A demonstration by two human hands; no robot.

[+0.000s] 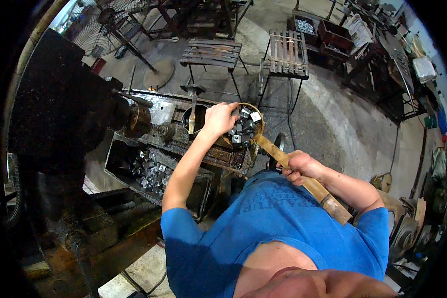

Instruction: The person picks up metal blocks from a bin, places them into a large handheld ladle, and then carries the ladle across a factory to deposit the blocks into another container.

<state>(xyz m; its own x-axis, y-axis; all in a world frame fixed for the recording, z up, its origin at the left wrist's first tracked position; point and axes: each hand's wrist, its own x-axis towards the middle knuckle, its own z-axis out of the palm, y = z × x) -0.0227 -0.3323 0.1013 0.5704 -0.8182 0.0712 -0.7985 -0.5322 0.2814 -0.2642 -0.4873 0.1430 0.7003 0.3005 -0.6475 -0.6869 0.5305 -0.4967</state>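
Long-handled pan (262, 127), one in number, is shared between two hands. The right hand (299, 168) has its fingers clamped around its one flat, yellow-brown handle (272, 149), which slants down toward the chest and carries one dark band near its far end. The left hand (219, 118) is at the pan's left edge, thumb and forefinger apart at their tips; whether the other fingers grip anything I cannot tell.

Inside the round pan lies one heap of small metal pieces (244, 130), more than ten, overlapping too much for an exact count; one near the rim shows a bright whitish face. The pan is over the right-hand end of one long, grimy machine bed (223, 156).

Just left of the left hand is one dark pot (186, 118), with one brush-like tool (192, 114) in it. Farther left, one chuck-like fitting (139, 119) juts from one big dark machine (50, 99). Below the bed, one metal tray (115, 151) holds a second heap of pieces (154, 171), too many to count.

Beyond the bed stand two slatted stools (211, 53), side by side but apart. Behind them to the left is one pedestal fan (107, 17); at upper right, one bin (305, 25) holds pale metal pieces.
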